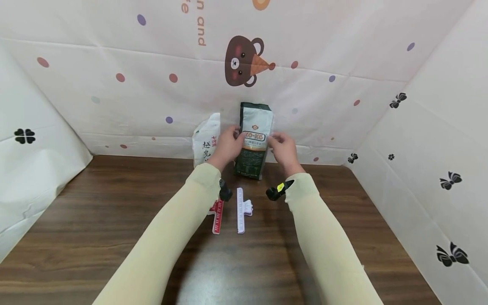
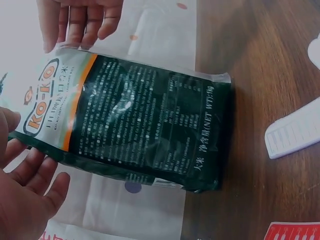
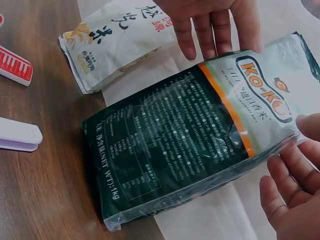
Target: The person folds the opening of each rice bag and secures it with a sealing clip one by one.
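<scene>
A green and white KO-KO rice bag (image 1: 249, 163) stands upright near the back of the table, close to the wall covering. My left hand (image 1: 228, 147) holds its left side, and my right hand (image 1: 284, 150) holds the opposite side at about the same height. In the left wrist view the left thumb lies near the printed front while the fingers (image 2: 37, 175) reach along the side. The right wrist view shows the bag's lower dark panel (image 3: 165, 135), marked 1kg, and the right fingers (image 3: 287, 175) at its edge.
A white rice bag (image 1: 202, 140) leans by the wall, left of the green one and partly behind my left hand. On the table lie a red clip (image 1: 217, 218), partly covered by my left sleeve, and a white clip (image 1: 240, 212). Patterned sheets (image 1: 114, 106) enclose the back and sides.
</scene>
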`<state>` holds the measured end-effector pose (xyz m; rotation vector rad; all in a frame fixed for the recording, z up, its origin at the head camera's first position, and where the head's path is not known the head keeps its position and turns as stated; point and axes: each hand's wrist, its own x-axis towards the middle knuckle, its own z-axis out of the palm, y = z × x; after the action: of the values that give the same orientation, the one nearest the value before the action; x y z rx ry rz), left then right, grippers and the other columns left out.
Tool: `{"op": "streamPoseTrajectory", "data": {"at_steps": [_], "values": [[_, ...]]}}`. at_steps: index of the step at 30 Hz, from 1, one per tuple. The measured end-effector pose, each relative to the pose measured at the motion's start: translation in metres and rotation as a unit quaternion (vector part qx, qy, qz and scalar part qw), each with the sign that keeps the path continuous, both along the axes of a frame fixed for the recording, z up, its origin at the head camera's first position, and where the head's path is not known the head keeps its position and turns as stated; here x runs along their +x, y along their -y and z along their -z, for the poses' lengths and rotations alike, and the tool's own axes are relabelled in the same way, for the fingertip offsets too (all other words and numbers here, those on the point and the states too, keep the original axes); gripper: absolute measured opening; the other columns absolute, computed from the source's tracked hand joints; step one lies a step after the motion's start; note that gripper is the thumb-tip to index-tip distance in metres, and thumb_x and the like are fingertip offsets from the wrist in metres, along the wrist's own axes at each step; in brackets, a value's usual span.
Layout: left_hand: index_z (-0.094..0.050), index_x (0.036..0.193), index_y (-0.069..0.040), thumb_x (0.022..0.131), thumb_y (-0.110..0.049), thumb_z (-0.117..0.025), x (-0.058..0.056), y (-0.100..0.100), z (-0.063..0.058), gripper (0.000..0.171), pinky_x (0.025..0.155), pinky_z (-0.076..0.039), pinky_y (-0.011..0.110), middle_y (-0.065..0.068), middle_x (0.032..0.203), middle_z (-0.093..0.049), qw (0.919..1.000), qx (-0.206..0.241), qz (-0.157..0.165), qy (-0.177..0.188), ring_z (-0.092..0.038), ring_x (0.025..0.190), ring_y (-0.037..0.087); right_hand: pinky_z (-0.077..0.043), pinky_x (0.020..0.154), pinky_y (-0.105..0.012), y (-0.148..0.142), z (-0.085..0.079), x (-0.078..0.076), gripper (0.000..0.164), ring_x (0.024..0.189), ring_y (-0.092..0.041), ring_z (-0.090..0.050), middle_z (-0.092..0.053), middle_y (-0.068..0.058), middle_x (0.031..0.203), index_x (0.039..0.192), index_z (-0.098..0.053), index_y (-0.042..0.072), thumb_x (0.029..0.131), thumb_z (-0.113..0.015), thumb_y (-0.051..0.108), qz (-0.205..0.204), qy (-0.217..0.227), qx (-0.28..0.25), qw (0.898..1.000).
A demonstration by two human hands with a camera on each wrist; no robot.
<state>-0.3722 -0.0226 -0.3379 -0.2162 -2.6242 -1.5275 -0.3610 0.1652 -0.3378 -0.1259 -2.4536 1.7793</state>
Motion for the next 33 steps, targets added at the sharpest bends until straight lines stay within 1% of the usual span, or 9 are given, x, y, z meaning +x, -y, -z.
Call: {"op": "streamPoseTrajectory", "data": {"at_steps": [4, 8, 11, 16, 18, 22, 26, 30, 33], "values": [[-0.042, 0.143, -0.017, 0.100, -0.041, -0.049, 0.004, 0.000, -0.005, 0.050, 0.080, -0.050, 0.039, 0.007, 0.111, -0.055, 1.0000, 0.007, -0.006, -0.001, -0.054, 0.098, 0.022, -0.048, 0.100, -0.039, 0.000, -0.004, 0.001, 0.031, 0.112, -0.022, -0.055, -0.058, -0.008, 0.122, 0.118, -0.060, 0.010, 0.098, -0.057, 0.034, -0.008, -0.008, -0.004, 1.000], [-0.045, 0.139, -0.018, 0.100, -0.040, -0.048, 0.009, 0.002, -0.008, 0.045, 0.075, -0.048, 0.039, 0.006, 0.107, -0.055, 0.9998, 0.012, -0.007, -0.010, -0.053, 0.093, 0.022, -0.048, 0.098, -0.039, 0.001, -0.008, 0.003, 0.027, 0.108, -0.021, -0.056, -0.057, -0.007, 0.119, 0.114, -0.060, 0.010, 0.097, -0.058, 0.031, -0.017, -0.017, -0.006, 1.000], [-0.049, 0.135, -0.016, 0.101, -0.037, -0.048, 0.011, 0.003, -0.009, 0.040, 0.076, -0.050, 0.039, 0.007, 0.108, -0.057, 0.9997, 0.012, -0.010, -0.020, -0.055, 0.094, 0.022, -0.049, 0.098, -0.040, 0.001, -0.011, 0.005, 0.024, 0.106, -0.022, -0.057, -0.058, -0.007, 0.115, 0.112, -0.059, 0.009, 0.097, -0.058, 0.027, -0.020, -0.022, -0.009, 1.000], [-0.053, 0.133, -0.011, 0.102, -0.030, -0.046, 0.011, 0.002, -0.012, 0.037, 0.089, -0.051, 0.041, 0.009, 0.119, -0.060, 0.9990, 0.002, -0.027, -0.035, -0.057, 0.107, 0.023, -0.049, 0.099, -0.045, 0.001, -0.014, 0.009, 0.017, 0.104, -0.023, -0.058, -0.059, -0.008, 0.110, 0.108, -0.060, 0.008, 0.097, -0.060, 0.021, -0.023, -0.030, -0.010, 0.999], [-0.055, 0.130, -0.010, 0.102, -0.027, -0.046, 0.011, 0.001, -0.014, 0.035, 0.091, -0.051, 0.041, 0.010, 0.121, -0.061, 0.9986, 0.001, -0.034, -0.040, -0.058, 0.108, 0.024, -0.048, 0.099, -0.046, 0.001, -0.015, 0.010, 0.017, 0.105, -0.024, -0.058, -0.059, -0.008, 0.110, 0.107, -0.061, 0.008, 0.096, -0.060, 0.020, -0.025, -0.035, -0.010, 0.999], [-0.059, 0.126, -0.008, 0.102, -0.023, -0.047, 0.011, 0.003, -0.017, 0.030, 0.088, -0.051, 0.041, 0.011, 0.120, -0.063, 0.9979, -0.004, -0.043, -0.047, -0.060, 0.107, 0.025, -0.050, 0.097, -0.045, 0.002, -0.016, 0.013, 0.016, 0.104, -0.024, -0.059, -0.061, -0.008, 0.109, 0.106, -0.063, 0.007, 0.095, -0.062, 0.018, -0.023, -0.044, -0.014, 0.999], [-0.060, 0.126, -0.007, 0.102, -0.021, -0.048, 0.012, 0.005, -0.020, 0.030, 0.087, -0.053, 0.041, 0.012, 0.120, -0.064, 0.9975, -0.006, -0.046, -0.054, -0.062, 0.106, 0.025, -0.051, 0.095, -0.045, 0.005, -0.019, 0.015, 0.015, 0.102, -0.024, -0.060, -0.062, -0.008, 0.107, 0.105, -0.065, 0.006, 0.094, -0.064, 0.015, -0.015, -0.053, -0.020, 0.998], [-0.061, 0.123, -0.006, 0.102, -0.020, -0.048, 0.016, 0.008, -0.023, 0.028, 0.085, -0.053, 0.041, 0.013, 0.118, -0.065, 0.9967, -0.011, -0.048, -0.065, -0.062, 0.104, 0.025, -0.052, 0.094, -0.045, 0.008, -0.022, 0.019, 0.014, 0.102, -0.024, -0.061, -0.063, -0.008, 0.108, 0.105, -0.066, 0.007, 0.093, -0.065, 0.015, -0.006, -0.053, -0.018, 0.998], [-0.062, 0.121, -0.007, 0.102, -0.022, -0.047, 0.021, 0.012, -0.027, 0.028, 0.083, -0.053, 0.040, 0.013, 0.115, -0.065, 0.9965, -0.014, -0.049, -0.066, -0.062, 0.103, 0.025, -0.052, 0.093, -0.044, 0.009, -0.027, 0.023, 0.014, 0.103, -0.024, -0.061, -0.063, -0.009, 0.111, 0.105, -0.066, 0.008, 0.094, -0.065, 0.017, -0.009, -0.050, -0.014, 0.999]]}}
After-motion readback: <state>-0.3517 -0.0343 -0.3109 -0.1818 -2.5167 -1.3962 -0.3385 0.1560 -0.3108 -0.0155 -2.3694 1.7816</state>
